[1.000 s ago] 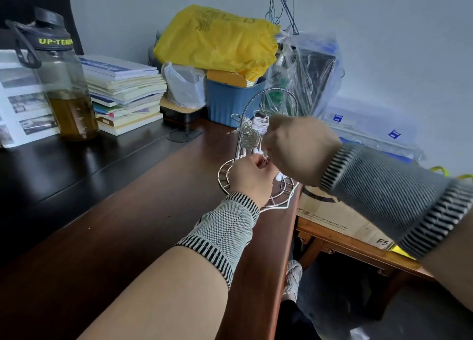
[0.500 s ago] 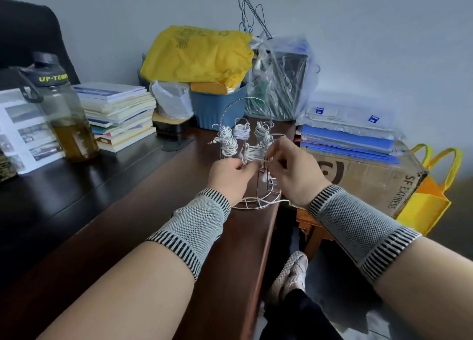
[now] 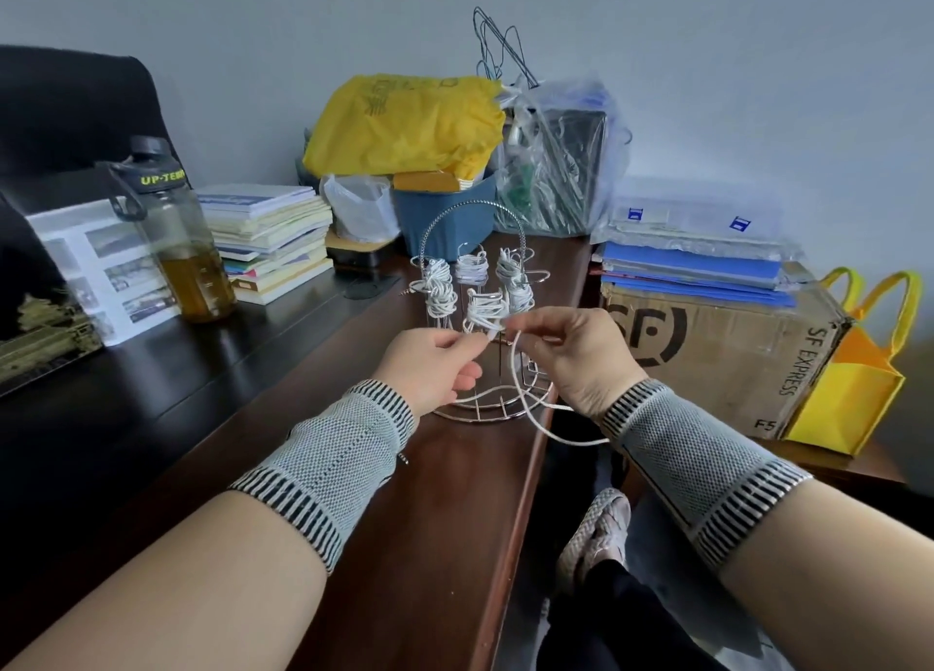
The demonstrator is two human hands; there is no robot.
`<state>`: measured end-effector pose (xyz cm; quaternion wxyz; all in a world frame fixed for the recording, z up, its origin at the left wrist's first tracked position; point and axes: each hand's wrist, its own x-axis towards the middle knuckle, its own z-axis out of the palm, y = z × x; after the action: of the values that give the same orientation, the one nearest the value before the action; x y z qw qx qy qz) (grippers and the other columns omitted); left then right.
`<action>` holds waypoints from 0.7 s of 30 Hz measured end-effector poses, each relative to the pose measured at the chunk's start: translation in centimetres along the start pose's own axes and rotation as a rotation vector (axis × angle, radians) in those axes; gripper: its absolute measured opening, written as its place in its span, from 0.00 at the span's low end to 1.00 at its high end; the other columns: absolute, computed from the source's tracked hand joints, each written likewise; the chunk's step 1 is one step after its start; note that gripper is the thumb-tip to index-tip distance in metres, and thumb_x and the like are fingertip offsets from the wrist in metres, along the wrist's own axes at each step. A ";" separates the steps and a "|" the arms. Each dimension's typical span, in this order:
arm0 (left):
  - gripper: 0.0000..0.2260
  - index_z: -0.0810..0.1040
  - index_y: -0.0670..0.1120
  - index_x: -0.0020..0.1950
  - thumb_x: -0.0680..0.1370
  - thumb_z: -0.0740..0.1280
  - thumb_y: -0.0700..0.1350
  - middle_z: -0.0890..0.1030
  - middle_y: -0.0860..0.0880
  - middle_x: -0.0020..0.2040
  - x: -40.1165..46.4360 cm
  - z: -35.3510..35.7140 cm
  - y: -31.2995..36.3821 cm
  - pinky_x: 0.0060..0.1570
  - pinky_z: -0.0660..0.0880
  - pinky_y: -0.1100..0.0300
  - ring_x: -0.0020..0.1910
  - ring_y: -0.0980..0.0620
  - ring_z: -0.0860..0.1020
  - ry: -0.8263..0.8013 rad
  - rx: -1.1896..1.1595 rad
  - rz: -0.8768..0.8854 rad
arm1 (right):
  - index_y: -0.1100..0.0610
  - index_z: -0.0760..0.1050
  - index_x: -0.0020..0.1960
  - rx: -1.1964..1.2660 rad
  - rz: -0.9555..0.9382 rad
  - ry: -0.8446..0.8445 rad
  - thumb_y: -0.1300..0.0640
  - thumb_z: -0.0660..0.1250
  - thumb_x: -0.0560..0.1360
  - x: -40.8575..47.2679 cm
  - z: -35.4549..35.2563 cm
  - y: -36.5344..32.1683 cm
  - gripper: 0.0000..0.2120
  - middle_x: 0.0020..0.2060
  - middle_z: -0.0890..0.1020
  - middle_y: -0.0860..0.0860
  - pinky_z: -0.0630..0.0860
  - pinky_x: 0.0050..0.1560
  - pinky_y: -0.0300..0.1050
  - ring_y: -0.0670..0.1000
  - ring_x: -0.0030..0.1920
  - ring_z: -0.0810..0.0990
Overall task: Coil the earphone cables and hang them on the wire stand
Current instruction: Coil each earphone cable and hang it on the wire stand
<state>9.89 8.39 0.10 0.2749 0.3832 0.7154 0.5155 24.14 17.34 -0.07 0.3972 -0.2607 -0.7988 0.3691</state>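
The left hand [image 3: 429, 367] and the right hand [image 3: 576, 357] sit close together just in front of the wire stand [image 3: 475, 317], each pinching the same loose white earphone cable [image 3: 520, 392] between thumb and fingertips. From the pinch the cable swings down in an open loop below the right wrist, past the worktop [image 3: 455, 493] edge, so most of its length is not yet wound. By my reading the job is well along: four coiled bundles [image 3: 439, 286] already hang on the stand's hooks, and this cable looks like the one left to coil and hang. The hung bundles dangle with their long axis upright; the stand itself stands upright at the worktop's right edge.
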 end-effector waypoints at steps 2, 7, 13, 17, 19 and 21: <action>0.11 0.82 0.48 0.38 0.78 0.67 0.52 0.84 0.49 0.37 -0.4 -0.8 0.2 0.38 0.76 0.60 0.36 0.55 0.81 0.061 0.087 -0.001 | 0.44 0.81 0.41 0.044 0.050 0.019 0.62 0.70 0.74 -0.1 0.2 0.1 0.12 0.37 0.84 0.43 0.78 0.48 0.38 0.45 0.39 0.83; 0.24 0.74 0.46 0.27 0.80 0.60 0.57 0.76 0.53 0.25 -2.1 -1.2 2.7 0.29 0.63 0.60 0.33 0.50 0.75 0.309 0.752 0.238 | 0.47 0.81 0.38 0.104 0.124 0.022 0.58 0.72 0.74 -0.1 0.9 -0.1 0.08 0.32 0.82 0.40 0.75 0.44 0.32 0.37 0.33 0.78; 0.22 0.80 0.47 0.36 0.76 0.61 0.64 0.81 0.52 0.35 -2.4 1.2 4.1 0.40 0.75 0.56 0.39 0.52 0.78 0.288 0.748 0.354 | 0.56 0.78 0.37 0.233 0.171 0.018 0.60 0.69 0.76 -0.4 1.2 -0.5 0.08 0.25 0.78 0.43 0.71 0.32 0.33 0.40 0.27 0.72; 0.21 0.79 0.43 0.34 0.76 0.64 0.59 0.80 0.48 0.30 -2.1 1.4 4.2 0.34 0.74 0.56 0.33 0.49 0.78 0.119 0.721 0.264 | 0.54 0.79 0.37 0.256 0.215 0.010 0.58 0.70 0.74 -0.1 1.4 0.0 0.08 0.35 0.82 0.58 0.79 0.43 0.54 0.51 0.35 0.75; 0.15 0.82 0.42 0.38 0.76 0.66 0.51 0.82 0.45 0.34 -1.9 1.0 4.5 0.33 0.73 0.57 0.33 0.48 0.78 0.082 0.739 0.248 | 0.54 0.79 0.37 0.285 0.247 0.016 0.57 0.71 0.74 0.1 1.5 0.1 0.07 0.37 0.83 0.59 0.80 0.46 0.58 0.52 0.36 0.76; 0.12 0.83 0.42 0.40 0.76 0.66 0.49 0.82 0.46 0.35 -2.0 0.4 4.8 0.28 0.68 0.61 0.29 0.52 0.74 0.068 0.795 0.264 | 0.55 0.79 0.37 0.314 0.264 0.031 0.57 0.71 0.74 0.2 1.5 0.0 0.07 0.39 0.83 0.62 0.79 0.43 0.56 0.54 0.37 0.77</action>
<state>12.65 7.78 4.55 0.0132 0.5307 0.8121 0.2423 22.77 16.88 -0.62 0.3934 -0.3033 -0.6841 0.5341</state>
